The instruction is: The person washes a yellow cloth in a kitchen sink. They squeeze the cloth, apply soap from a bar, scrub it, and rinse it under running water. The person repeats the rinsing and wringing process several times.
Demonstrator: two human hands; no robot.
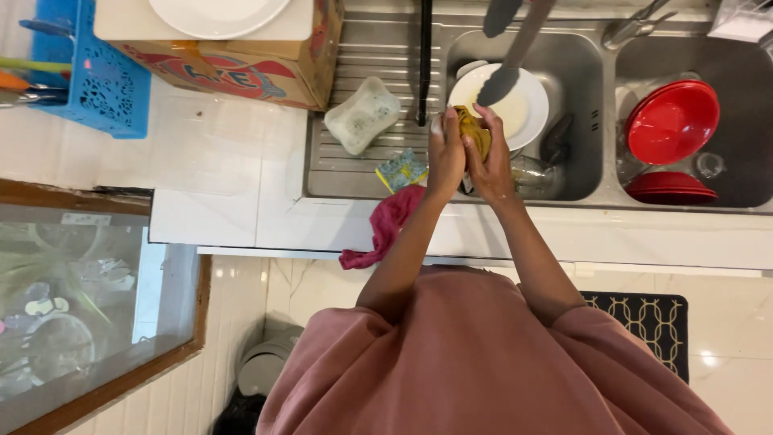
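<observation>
A magenta cloth point(378, 229) hangs over the counter's front edge, just beside the left forearm. Above it, the left hand point(445, 153) and right hand point(489, 161) press together at the sink's near rim, fingers curled closed around a mustard-yellow rag point(475, 131) (bunched between both palms). Beyond, a white plate point(527, 101) lies in the left basin, red bowls point(672, 121) in the right, and a pale sponge point(362, 114) on the drainboard.

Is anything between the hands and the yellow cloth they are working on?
No. The left hand and right hand press directly on the yellow cloth from both sides, above the sink's front edge. Nothing visible lies between them.
</observation>
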